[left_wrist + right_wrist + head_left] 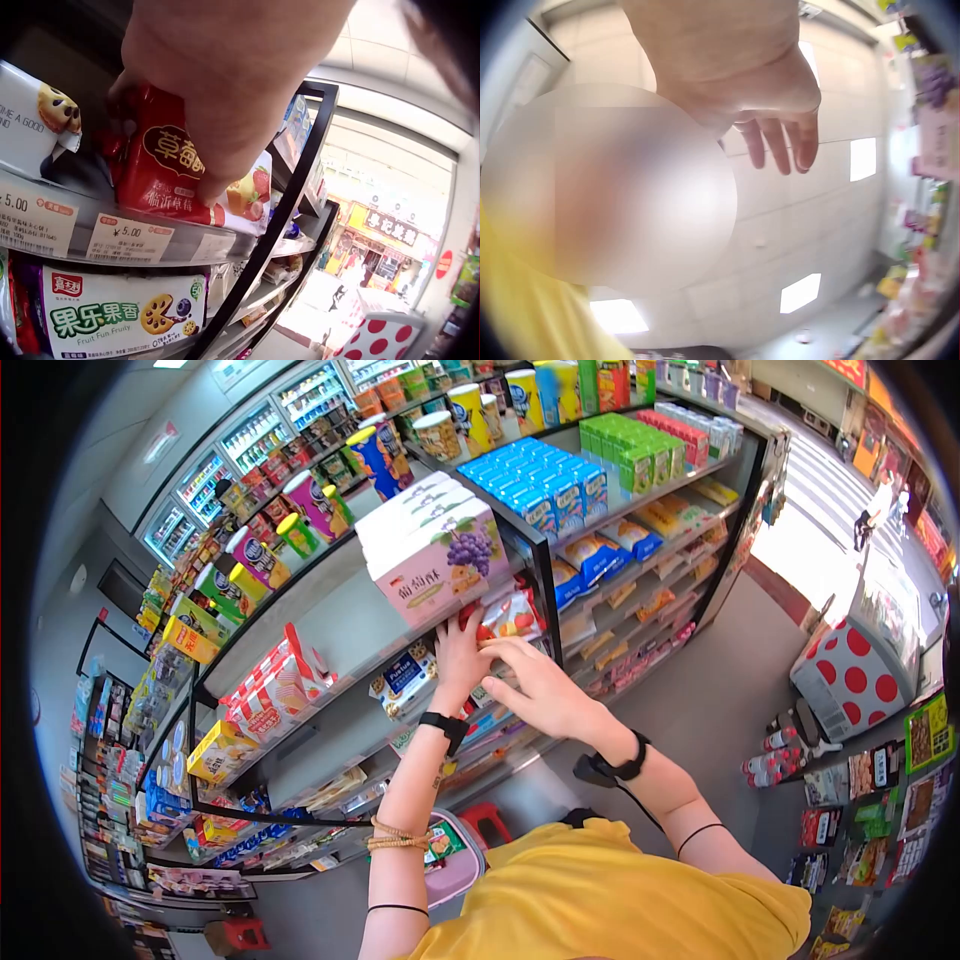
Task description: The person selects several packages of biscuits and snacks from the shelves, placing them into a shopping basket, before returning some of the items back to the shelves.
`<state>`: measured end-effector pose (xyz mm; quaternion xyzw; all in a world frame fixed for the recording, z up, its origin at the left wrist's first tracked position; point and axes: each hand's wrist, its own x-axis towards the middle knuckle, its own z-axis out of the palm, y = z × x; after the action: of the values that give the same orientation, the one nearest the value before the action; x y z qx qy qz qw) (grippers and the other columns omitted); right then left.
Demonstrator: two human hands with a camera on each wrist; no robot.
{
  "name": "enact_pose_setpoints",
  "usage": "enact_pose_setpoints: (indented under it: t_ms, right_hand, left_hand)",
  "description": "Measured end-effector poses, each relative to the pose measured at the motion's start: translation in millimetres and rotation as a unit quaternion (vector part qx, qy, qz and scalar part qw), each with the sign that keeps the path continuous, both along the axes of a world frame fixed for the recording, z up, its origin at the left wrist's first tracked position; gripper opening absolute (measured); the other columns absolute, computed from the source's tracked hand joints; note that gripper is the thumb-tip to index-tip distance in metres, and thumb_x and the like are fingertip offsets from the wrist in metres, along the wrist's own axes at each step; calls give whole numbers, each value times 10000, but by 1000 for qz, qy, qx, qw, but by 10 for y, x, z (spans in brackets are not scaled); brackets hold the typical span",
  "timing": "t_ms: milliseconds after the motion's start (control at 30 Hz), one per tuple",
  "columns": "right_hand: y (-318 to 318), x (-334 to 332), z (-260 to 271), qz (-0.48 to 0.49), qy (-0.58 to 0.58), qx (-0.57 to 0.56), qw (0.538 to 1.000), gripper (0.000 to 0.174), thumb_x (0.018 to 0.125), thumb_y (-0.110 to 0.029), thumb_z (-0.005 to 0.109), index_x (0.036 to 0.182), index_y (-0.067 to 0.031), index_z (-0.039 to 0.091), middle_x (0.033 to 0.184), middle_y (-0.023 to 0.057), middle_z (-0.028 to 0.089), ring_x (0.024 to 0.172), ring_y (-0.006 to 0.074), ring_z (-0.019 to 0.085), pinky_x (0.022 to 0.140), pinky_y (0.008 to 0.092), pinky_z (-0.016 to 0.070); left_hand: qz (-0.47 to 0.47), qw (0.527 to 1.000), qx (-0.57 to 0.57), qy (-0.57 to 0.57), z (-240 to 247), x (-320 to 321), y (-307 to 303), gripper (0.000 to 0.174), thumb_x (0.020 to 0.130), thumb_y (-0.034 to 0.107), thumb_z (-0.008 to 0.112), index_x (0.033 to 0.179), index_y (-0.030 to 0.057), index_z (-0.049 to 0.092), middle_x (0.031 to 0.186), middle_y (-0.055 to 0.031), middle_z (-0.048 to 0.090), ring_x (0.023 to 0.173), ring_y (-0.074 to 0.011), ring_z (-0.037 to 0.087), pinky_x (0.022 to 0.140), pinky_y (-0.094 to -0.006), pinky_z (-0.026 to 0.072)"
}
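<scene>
My left hand (462, 665) reaches onto the shelf beneath the grape pastry boxes (430, 575). In the left wrist view its fingers and thumb grip a red strawberry pastry pack (154, 184), which stands at the shelf's front edge above the price labels (127, 238). The hand covers part of the pack's front. Just to the right, my right hand (545, 690) has its fingers extended toward the left hand and holds nothing. The right wrist view shows that hand (735, 75) with loose, slightly bent fingers against the ceiling.
Blue-and-white cookie packs (408, 680) sit left of the left hand. A black shelf post (545, 580) rises on the right, with blue cartons (530, 475) beyond it. Red-and-white snack bags (275, 695) stand at the left. A pink basket (455, 875) is below, by the yellow shirt (600, 890).
</scene>
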<state>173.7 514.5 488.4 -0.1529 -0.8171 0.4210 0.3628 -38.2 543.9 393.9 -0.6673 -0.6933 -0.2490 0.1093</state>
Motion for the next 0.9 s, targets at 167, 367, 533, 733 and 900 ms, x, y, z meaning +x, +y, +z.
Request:
enact_pose_setpoints:
  t_ms: [167,367,533,733,900]
  right_hand:
    - [718,-552,-1342,-243,-118,99,958,726,802,-159,672,1366,94,292,1400,393,237,1278,517,316,1072,509,314]
    - [763,-789,-1408,-319,-127,69,937,897,749,-88,705,1426,96,147,1407,444,164,1282,561,269,1092,524,272]
    - [878,-851,-1409,-358,-35,70,930,854,723,101,579,1449,69,131,1414,294,293,1231,468,361,1055,476,313]
    - [906,-903,-1512,-431,-73,138,889,608,856,0,494,1419,70,273,1348,249,425,1238,400,420,1033,435,348]
    - [941,-955,-1661,-476,-118,127,862,620,852,-15,505,1432,15,287,1374,270,406,1086,406,537,903,451,444]
  left_hand:
    - [-1,998,16,-56,-42,-113,-25,654,749,235,743,1346,143,492,1328,-246,427,1204,-467,393,1004,-516,390]
    - [-21,997,3,-77,-131,-193,-34,517,797,151,706,1278,104,523,1337,-262,411,1210,-454,422,999,-485,405]
    - [-13,997,10,-73,-217,-232,-1,457,789,157,717,1210,106,546,1305,-249,433,1175,-454,441,980,-495,413]
    - [-31,997,5,-70,-170,-268,-3,483,773,204,737,1209,123,548,1260,-250,452,1153,-466,440,968,-506,410]
    - [-46,993,32,-100,-178,-333,59,623,795,357,719,1315,99,495,1272,-292,466,1167,-484,436,981,-511,394]
